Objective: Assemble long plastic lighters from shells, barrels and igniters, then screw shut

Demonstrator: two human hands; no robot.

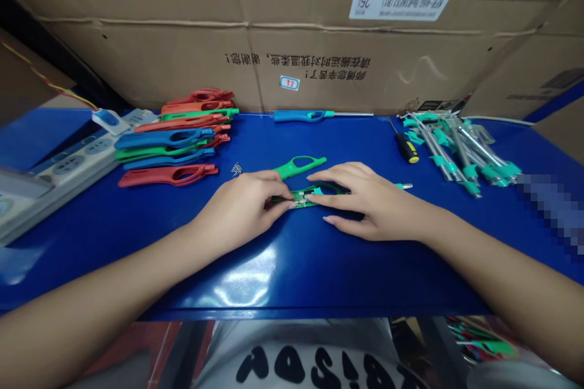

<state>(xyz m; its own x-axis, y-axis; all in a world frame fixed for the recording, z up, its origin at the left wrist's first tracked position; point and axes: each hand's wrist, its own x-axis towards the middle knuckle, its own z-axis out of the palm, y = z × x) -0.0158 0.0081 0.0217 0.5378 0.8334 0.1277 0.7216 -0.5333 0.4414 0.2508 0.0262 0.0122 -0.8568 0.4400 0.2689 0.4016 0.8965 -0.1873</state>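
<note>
A green utility lighter casing (312,202) lies opened on the blue table, with small metal and teal parts inside it. My left hand (249,197) pinches its left end, thumb and fingers pressed together. Over the right part of the casing, my right hand (376,203) has its fingers spread, one fingertip touching the inner parts. A metal tube end (404,186) pokes out beyond the right hand, which hides most of it. Just behind the hands rests a separate green casing half (298,166), partly covered by the left hand.
Several coloured casing halves (168,175) are stacked at the left, beside a power strip (68,164). Small screws (236,169) lie behind the left hand. A blue lighter (298,116) stands at the back, near a cardboard box (182,61). A screwdriver (406,149) and metal tubes (456,146) are at right.
</note>
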